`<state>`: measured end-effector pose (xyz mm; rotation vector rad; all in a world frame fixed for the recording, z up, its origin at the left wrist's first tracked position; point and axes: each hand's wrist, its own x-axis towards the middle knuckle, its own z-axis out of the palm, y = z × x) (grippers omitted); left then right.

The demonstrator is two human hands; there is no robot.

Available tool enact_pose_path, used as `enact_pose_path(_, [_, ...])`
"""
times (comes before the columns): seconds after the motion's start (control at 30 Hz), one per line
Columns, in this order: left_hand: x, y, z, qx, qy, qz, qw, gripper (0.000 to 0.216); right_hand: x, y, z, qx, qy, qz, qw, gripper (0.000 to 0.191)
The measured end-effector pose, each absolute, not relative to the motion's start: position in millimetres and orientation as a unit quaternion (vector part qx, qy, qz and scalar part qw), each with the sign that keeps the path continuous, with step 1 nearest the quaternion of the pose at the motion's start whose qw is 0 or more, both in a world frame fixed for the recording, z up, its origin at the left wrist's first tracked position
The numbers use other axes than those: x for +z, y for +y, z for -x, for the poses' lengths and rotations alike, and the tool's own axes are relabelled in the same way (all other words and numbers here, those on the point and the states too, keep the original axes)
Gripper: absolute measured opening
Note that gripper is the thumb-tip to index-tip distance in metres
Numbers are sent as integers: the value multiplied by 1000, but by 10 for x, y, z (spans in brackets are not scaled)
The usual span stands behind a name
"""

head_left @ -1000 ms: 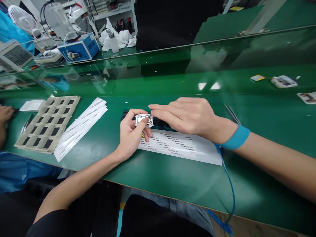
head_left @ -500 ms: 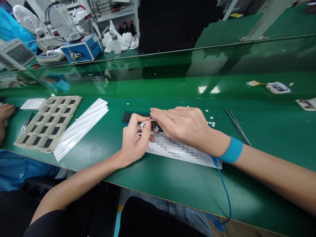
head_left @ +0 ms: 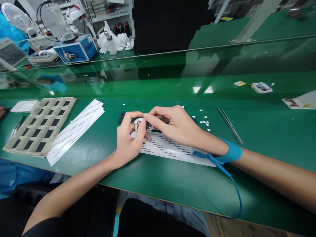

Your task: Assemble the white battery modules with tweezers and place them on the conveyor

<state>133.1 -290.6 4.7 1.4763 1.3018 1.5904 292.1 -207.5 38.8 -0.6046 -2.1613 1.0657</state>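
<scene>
My left hand (head_left: pixel 128 138) is closed round a small white and silver part (head_left: pixel 141 123), held just above a white label sheet (head_left: pixel 172 149) on the green bench. My right hand (head_left: pixel 176 126) pinches the same part from the right, fingertips on its top. A blue wrist strap (head_left: pixel 228 152) with a blue cord sits on my right wrist. A dark ribbed strip (head_left: pixel 122 117) lies behind my hands, mostly hidden.
A beige tray (head_left: pixel 39 126) of dark squares and a stack of white label strips (head_left: pixel 75 130) lie at the left. Tweezers (head_left: pixel 229 124) and small white dots (head_left: pixel 203 121) lie right of my hands. A blue box (head_left: pixel 74 49) stands beyond the glass divider.
The small part has been turned in my fingers, from flat with its silver face up to tilted. My right hand went from flat fingers on it to a pinch.
</scene>
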Motion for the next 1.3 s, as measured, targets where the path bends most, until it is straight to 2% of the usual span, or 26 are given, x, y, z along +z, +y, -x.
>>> enact_pose_path(0.07, [39, -2902, -1340, 598, 486, -551, 319, 17, 360, -2085, -2904, 464, -786, 237, 332, 39])
enact_pose_path(0.23, [44, -2890, -1368, 610, 467, -542, 340, 27, 318, -2057, -2847, 557, -717, 221, 358, 44])
enact_pose_path(0.33, [50, -2887, -1355, 611, 472, -538, 337, 27, 392, -2008, -2876, 539, -751, 208, 319, 48])
enact_pose_path(0.4, [47, -2886, -1330, 589, 478, -578, 301, 17, 465, -1976, -3009, 437, -822, 210, 299, 46])
enact_pose_path(0.5, [18, -2891, -1293, 511, 449, -712, 174, 7, 493, -1939, -3431, 164, -900, 275, 296, 37])
enact_pose_path(0.57, [-17, -2903, -1287, 468, 395, -781, 119, 6, 406, -1929, -3817, 14, -886, 364, 286, 33])
enact_pose_path(0.73, [-61, -2945, -1332, 347, 325, -878, 47, 23, -48, -1994, -4602, -94, -816, 530, 212, 57])
enact_pose_path(0.9, [-40, -2924, -1337, 287, 343, -894, 44, 25, -296, -2023, -4747, -89, -812, 522, 247, 25])
enact_pose_path(1.0, [-30, -2906, -1318, 287, 350, -891, 23, 22, -274, -1997, -4756, -41, -804, 524, 279, 22])
enact_pose_path(1.1, [-23, -2908, -1304, 290, 353, -889, 9, 19, -181, -2020, -4763, 58, -774, 521, 355, 18])
enact_pose_path(1.23, [-17, -2921, -1314, 283, 329, -900, 52, 13, 0, -2094, -4722, 184, -707, 475, 491, 19])
enact_pose_path(1.3, [-20, -2923, -1329, 266, 318, -907, 78, 13, 75, -2109, -4688, 233, -665, 471, 530, 20])
